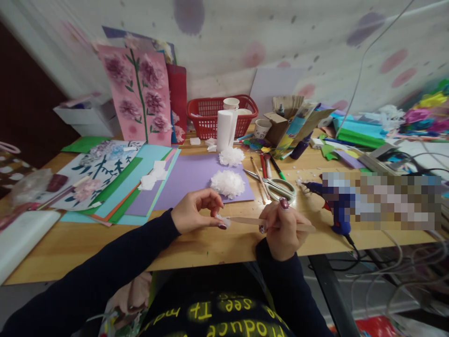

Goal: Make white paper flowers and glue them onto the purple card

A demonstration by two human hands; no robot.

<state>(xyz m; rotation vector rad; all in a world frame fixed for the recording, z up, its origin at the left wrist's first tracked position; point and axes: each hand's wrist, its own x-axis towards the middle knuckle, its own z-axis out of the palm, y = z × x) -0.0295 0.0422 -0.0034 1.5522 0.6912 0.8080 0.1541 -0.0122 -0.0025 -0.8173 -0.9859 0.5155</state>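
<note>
My left hand (194,211) pinches a small piece of white tissue paper (222,220) between thumb and fingertips. A flat wooden craft stick (245,220) is gripped in my right hand (286,229), and its tip reaches the white paper. Just beyond my hands, a fluffy white paper flower (228,184) lies on a purple sheet (189,180), with a second white paper flower (231,156) behind it at the sheet's far edge. Scissors (280,188) with pale handles lie beyond my right hand. A blue hot glue gun (338,206) rests to the right.
Coloured paper sheets (131,206) and white paper squares (153,176) lie left, before a pink flower picture (136,98). Behind stand a white paper roll (224,131) and a red basket (203,114). Cables (396,276) hang at the right edge.
</note>
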